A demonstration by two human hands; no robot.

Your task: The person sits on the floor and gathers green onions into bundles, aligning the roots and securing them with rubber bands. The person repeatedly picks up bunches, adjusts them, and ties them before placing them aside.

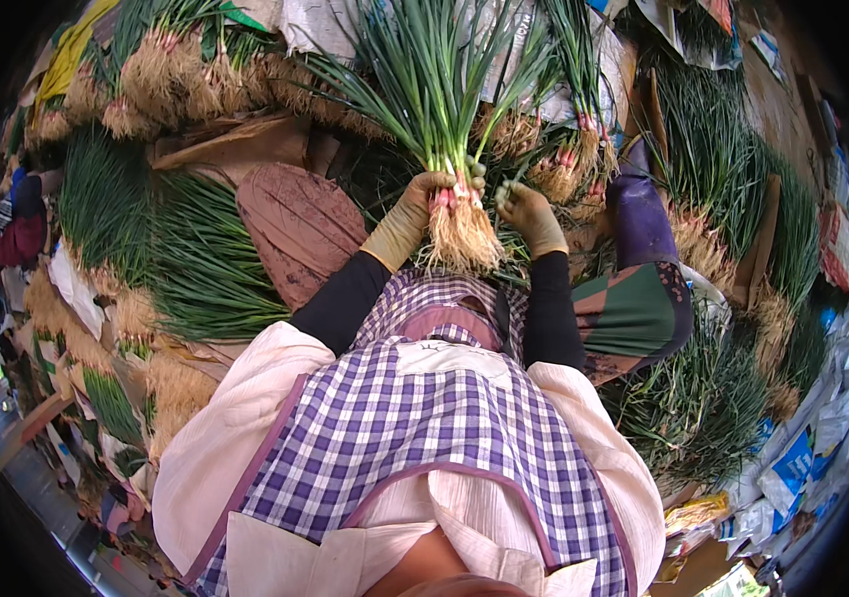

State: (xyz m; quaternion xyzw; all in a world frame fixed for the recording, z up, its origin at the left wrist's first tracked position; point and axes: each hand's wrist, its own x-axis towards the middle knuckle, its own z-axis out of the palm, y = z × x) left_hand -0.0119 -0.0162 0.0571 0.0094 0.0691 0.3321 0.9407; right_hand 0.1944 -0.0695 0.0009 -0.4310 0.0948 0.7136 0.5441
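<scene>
My left hand, in a yellowish work glove, grips a bunch of green onions by its reddish-white stems, just above the pale roots. The green leaves fan out upward, away from me. Beside the bunch on the right is my right hand, gloved too, with its fingers curled near the stems. Whether it pinches anything is too small to tell. More rooted onions lie just beyond the right hand. Both hands are above my checked apron.
Piles of green onions lie at the left, far left and right. A loose leafy heap is by my right knee. White sacks lie ahead. Another person is at the far left.
</scene>
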